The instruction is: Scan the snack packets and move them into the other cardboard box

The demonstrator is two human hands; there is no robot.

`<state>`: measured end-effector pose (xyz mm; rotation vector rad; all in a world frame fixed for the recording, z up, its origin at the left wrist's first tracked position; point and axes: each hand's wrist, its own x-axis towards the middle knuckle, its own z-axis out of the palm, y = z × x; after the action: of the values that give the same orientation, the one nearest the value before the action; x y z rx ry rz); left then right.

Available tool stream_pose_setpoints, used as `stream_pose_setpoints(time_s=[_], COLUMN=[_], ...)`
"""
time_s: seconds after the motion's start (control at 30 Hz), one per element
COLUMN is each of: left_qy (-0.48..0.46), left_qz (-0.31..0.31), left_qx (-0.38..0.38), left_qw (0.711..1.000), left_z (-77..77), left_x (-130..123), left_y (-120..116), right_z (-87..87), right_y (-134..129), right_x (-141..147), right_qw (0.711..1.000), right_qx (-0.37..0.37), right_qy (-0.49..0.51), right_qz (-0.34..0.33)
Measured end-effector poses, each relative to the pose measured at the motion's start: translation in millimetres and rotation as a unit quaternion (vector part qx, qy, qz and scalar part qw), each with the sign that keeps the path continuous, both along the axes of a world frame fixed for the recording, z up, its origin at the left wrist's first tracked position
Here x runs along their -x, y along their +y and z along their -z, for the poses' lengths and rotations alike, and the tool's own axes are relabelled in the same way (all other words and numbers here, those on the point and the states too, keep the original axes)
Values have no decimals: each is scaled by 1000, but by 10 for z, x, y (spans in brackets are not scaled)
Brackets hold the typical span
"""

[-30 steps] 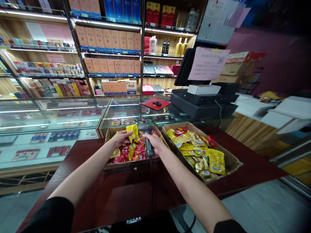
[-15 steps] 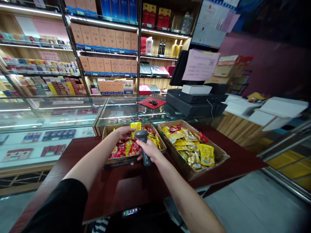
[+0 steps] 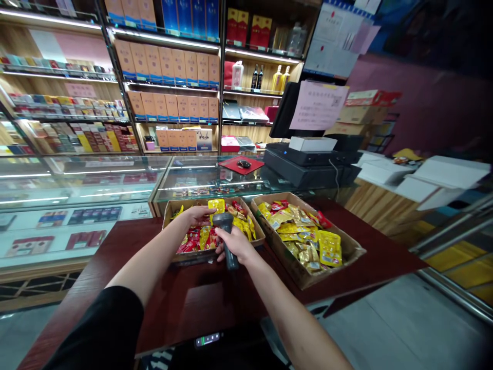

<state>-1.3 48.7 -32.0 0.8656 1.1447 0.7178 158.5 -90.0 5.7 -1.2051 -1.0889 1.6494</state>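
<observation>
My right hand (image 3: 235, 243) is wrapped round a dark grey handheld scanner (image 3: 223, 221), its head up and its handle pointing down toward the table. My left hand (image 3: 197, 214) pinches a small yellow packet (image 3: 216, 206) by its left edge, just beyond the scanner head. Both hands are over the left cardboard box (image 3: 200, 256), which holds red and yellow packets (image 3: 193, 239). To the right stands a second cardboard box (image 3: 302, 275) full of gold, yellow and red packets (image 3: 298, 230).
Both boxes stand on a dark red wooden table (image 3: 185, 308). Behind it are a glass counter (image 3: 181, 177) with a mouse (image 3: 243, 164) on a red mat, and a monitor (image 3: 285, 110) on a black cash drawer (image 3: 304, 164). Stocked shelves rise at the back.
The view has shifted slightly, so the scene sits a little lower and to the right. Both hands keep their holds, and the scanner is a touch lower relative to the yellow packet.
</observation>
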Motion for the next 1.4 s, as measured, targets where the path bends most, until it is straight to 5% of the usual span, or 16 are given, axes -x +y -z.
stream_pose_setpoints(time_s=[0.23,0.47,0.67,0.77,0.9,1.1,1.4], left_qy=[-33,-5,-17,-31,-55,-104,-161], left_qz=[26,3,3,12,35,67,69], left_qx=[0,-1,12,19,21,11,36], left_qw=[999,1000,1000,999,998,992,984], left_z=[73,-49,-149,-234,-356,-559,-893], left_x=[45,49,69,69,-18,-512,-1887], left_y=[32,-55,-169,-243,-259,-114,191], right_z=[51,43,22,-53,-178,-323,-605], right_y=[39,48,330,570,816,979,1056], right_x=[17,38,-69,-208,-434,-888,-2150], right_qw=[1000,1000,985,984,973,968,958], right_qx=[-8,1,-74,9,128,156,97], right_qy=[2,27,18,77,180,195,192], right_qz=[-2,-4,155,160,71,34,190])
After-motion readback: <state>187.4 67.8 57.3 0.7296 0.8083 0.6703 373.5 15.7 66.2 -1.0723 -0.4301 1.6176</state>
